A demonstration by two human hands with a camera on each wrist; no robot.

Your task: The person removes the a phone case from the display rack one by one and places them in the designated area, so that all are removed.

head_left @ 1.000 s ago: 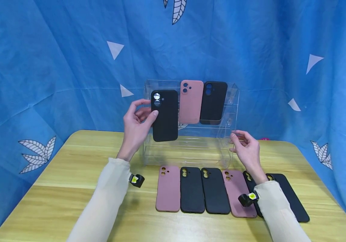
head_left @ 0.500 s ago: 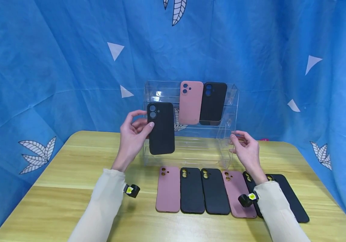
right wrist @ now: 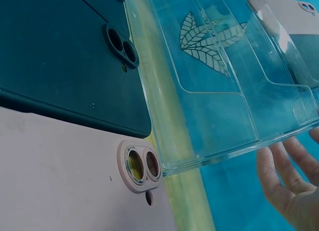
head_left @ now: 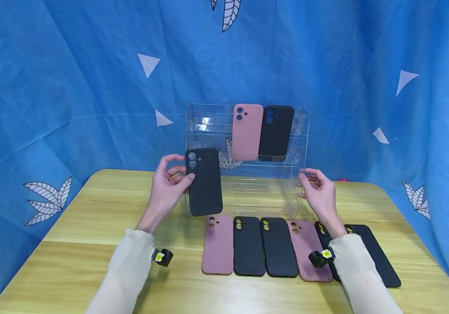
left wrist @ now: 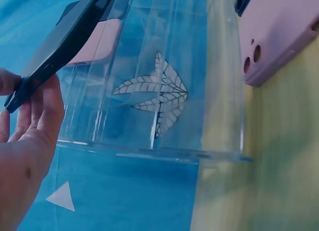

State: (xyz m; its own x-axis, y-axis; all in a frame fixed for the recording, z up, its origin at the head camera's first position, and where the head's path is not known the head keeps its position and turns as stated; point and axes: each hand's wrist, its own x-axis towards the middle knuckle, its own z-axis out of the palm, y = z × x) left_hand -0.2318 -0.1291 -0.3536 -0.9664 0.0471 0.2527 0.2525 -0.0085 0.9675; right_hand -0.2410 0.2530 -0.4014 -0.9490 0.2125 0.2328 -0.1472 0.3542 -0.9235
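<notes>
My left hand (head_left: 167,185) pinches a black phone case (head_left: 204,182) by its left edge, thumb on the face and fingers behind. Held upright and slightly tilted, the case hangs before the left part of a clear acrylic tiered rack (head_left: 244,209). The left wrist view shows this black case (left wrist: 62,41) nearly edge-on. My right hand (head_left: 320,189) is at the rack's right side, fingers loosely bent at its edge; whether they touch is hard to tell. On the rack's top tier stand a pink phone case (head_left: 247,133) and a black phone case (head_left: 277,133).
A row of pink and black phone cases (head_left: 249,246) lies flat on the wooden table (head_left: 71,226) before the rack; my right forearm partly covers the row's right end. Blue cloth (head_left: 91,87) hangs behind the table.
My left hand has lowered the black phone case from the top tier's height, moving down and slightly left, to just above the row of cases. My right hand has stayed in place.
</notes>
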